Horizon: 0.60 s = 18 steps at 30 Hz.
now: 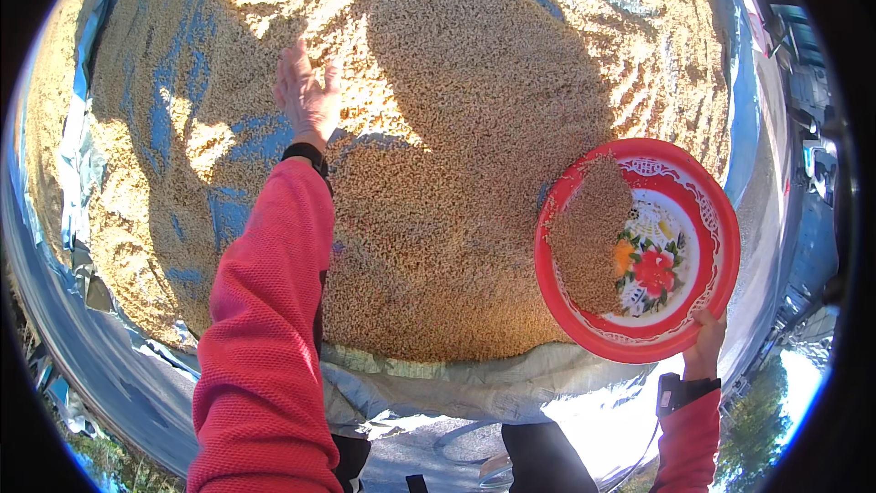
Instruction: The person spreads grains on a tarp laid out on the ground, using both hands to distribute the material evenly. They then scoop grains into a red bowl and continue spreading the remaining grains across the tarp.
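My left hand (309, 97), with a dark band at the wrist, is spread palm down over a wide layer of grain (452, 219), its fingers apart and holding nothing. At the lower right, my right hand (706, 342) grips the rim of a red and white enamel-look basin (718, 219) with painted flowers inside. The basin is tilted, and a heap of grain (592, 239) covers its left side. Its left edge is over or against the grain layer; contact there cannot be told. Both sleeves are pink-red.
The grain lies on a blue and silver tarpaulin (520, 383) that shows through in thin patches at the left. Folded tarpaulin edges run along the left (82, 96) and right (744, 103). Paved ground (452, 448) shows at the bottom, near my dark-clad legs.
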Available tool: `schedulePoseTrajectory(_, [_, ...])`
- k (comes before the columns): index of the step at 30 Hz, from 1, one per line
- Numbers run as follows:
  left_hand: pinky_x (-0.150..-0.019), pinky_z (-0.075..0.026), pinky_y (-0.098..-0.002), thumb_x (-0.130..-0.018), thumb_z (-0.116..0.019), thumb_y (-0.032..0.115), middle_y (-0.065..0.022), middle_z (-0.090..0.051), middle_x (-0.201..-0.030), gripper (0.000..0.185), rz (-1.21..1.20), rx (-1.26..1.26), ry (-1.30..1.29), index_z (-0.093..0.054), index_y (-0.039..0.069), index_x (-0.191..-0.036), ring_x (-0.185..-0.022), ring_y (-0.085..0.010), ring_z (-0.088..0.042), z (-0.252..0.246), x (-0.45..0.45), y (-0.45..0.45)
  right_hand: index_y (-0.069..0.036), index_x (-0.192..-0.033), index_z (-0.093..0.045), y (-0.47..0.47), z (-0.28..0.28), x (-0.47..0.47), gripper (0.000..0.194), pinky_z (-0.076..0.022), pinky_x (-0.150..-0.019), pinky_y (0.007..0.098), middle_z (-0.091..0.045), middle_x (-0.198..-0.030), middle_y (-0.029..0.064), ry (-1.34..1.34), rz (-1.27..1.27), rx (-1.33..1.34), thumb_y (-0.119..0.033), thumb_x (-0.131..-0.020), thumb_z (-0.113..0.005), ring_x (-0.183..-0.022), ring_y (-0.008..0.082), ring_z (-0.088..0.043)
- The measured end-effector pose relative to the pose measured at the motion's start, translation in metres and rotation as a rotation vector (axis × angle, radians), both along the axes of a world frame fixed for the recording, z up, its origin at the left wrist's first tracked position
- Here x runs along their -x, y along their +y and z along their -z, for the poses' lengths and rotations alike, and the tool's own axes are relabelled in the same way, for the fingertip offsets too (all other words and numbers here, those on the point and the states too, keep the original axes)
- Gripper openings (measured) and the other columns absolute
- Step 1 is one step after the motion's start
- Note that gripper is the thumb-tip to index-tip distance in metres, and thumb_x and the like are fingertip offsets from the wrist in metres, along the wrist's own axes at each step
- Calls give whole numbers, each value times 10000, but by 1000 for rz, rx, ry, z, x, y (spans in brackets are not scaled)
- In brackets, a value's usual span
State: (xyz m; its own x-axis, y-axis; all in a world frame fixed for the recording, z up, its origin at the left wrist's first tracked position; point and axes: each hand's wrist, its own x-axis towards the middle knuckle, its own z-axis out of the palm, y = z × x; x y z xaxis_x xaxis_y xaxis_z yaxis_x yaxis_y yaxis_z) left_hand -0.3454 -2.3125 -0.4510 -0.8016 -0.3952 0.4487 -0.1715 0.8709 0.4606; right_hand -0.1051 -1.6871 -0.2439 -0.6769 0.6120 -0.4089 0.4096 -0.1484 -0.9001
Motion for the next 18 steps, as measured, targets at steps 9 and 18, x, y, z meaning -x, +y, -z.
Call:
schedulePoseTrajectory(9, [-1116, -283, -496, -881, -620, 464, -250, -489, -1387, 549, 104, 61, 37, -554, 157, -1331, -1340, -397, -399, 26, 34, 82, 9, -1369, -392, -15, -10, 36, 614, -536, -899, 374, -582, -1200, 156, 2, -82, -155, 68, -765, -482, -1019, 253, -617])
schedulePoseTrajectory(18, [-1110, -279, -516, -897, -563, 471, -279, -497, -1337, 564, 707, -165, -192, -552, 71, -1294, -1306, -446, -395, 8, -56, 316, -4, -1361, -416, -16, 3, 31, 610, -531, -911, 397, -595, -1199, 157, 56, -27, -108, 100, -763, -479, -1031, 274, -625])
